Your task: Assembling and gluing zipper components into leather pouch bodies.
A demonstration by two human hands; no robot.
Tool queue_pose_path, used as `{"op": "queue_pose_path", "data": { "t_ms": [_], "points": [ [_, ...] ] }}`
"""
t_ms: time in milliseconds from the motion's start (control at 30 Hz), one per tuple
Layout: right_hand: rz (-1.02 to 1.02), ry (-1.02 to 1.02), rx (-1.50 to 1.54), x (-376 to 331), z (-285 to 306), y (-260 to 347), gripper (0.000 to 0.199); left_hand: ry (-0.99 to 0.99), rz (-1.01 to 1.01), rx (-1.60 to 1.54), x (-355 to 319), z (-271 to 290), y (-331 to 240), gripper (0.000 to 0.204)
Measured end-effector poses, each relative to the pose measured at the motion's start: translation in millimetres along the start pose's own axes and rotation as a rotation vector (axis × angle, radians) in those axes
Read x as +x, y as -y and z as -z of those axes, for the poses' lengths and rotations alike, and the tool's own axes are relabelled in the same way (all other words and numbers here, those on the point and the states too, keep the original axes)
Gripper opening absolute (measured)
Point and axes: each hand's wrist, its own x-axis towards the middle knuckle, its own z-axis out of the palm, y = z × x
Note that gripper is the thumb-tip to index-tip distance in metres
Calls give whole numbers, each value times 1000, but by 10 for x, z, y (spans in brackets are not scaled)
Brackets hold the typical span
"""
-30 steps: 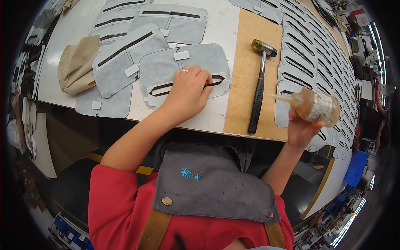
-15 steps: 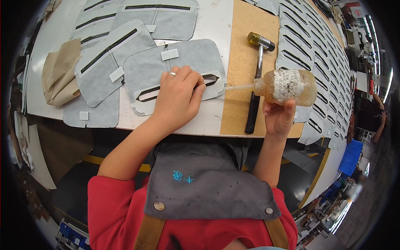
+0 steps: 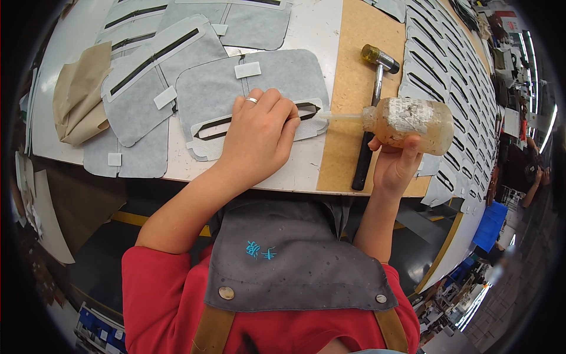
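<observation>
My left hand (image 3: 262, 127) rests on a grey fabric panel (image 3: 203, 82) on the table. Its thumb and index finger pinch the edge of a black-edged slot, framed by a white strip (image 3: 303, 127). A small white tab sits on the panel's far side. Above the tan board, my right hand (image 3: 396, 165) grips a clear squeeze bottle (image 3: 433, 127) of yellowish liquid with a worn label. The bottle lies sideways, and its thin nozzle points left to the panel's right edge, by the slot's pointed end. Whether liquid is coming out cannot be seen.
A two-faced mallet (image 3: 377, 85) lies on the tan board (image 3: 336, 159), its black handle partly beneath the bottle. More slotted panels (image 3: 138, 109) overlap at the left, beside folded beige material (image 3: 82, 94). Rows of slotted pieces (image 3: 427, 56) cover the right side.
The whole view has shifted slightly. The nozzle tip now reaches a little over the panel's right edge. Both hands keep their grips.
</observation>
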Motion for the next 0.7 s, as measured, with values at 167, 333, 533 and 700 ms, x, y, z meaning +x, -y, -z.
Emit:
{"op": "queue_pose_path", "data": {
  "t_ms": [167,333,533,700],
  "points": [
    [64,72,-135,-32,-33,8,60,14,-6,35,-4,14,6,6],
    [81,53,-169,-54,-115,23,62,1,0,-5,-4,4,2,5],
    [142,63,-223,-131,-115,6,67,-4,-3,4,-3,-3,8,5],
    [328,-40,-301,-107,42,-180,71,-7,-12,8,4,-4,6,5]
  ]
}}
